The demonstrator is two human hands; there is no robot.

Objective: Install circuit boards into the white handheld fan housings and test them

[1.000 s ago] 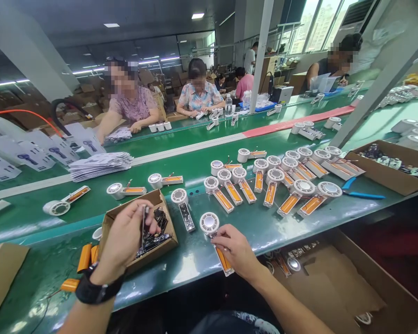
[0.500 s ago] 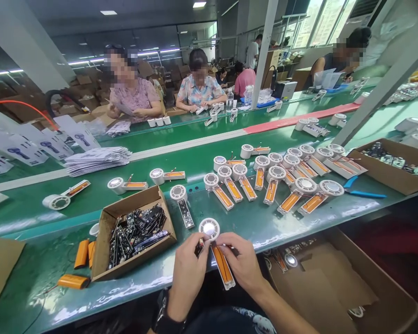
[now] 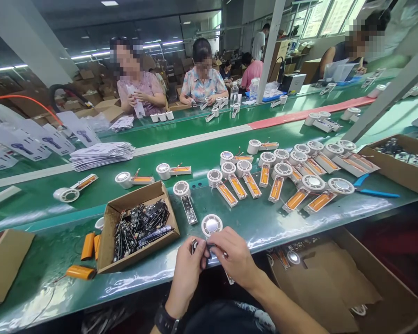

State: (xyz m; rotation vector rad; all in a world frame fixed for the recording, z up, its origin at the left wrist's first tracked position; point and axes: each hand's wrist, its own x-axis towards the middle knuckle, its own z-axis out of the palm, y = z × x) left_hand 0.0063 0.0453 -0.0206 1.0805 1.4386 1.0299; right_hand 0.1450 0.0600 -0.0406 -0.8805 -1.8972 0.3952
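A white handheld fan body (image 3: 212,225) lies at the bench's front edge, its round head facing up and its handle pointing towards me. My left hand (image 3: 188,262) is closed beside the head, pinching a small black circuit board (image 3: 194,246) that shows only at its end. Across the handle, my right hand (image 3: 235,254) has its fingers pressed together against the left fingertips. What those fingers pinch is hidden. Just beyond, another fan body (image 3: 181,189) has a black circuit board (image 3: 189,209) in its handle.
A cardboard box of circuit boards (image 3: 102,250) stands left, with orange batteries (image 3: 80,272) beside it. Several fan bodies with orange batteries (image 3: 254,185) and blue-handled pliers (image 3: 378,192) lie right. An open carton (image 3: 400,297) sits below the edge. Co-workers (image 3: 204,81) sit opposite.
My right hand has moved in against my left and now covers most of the handle, where the orange battery showed before. The camera view has shifted slightly.
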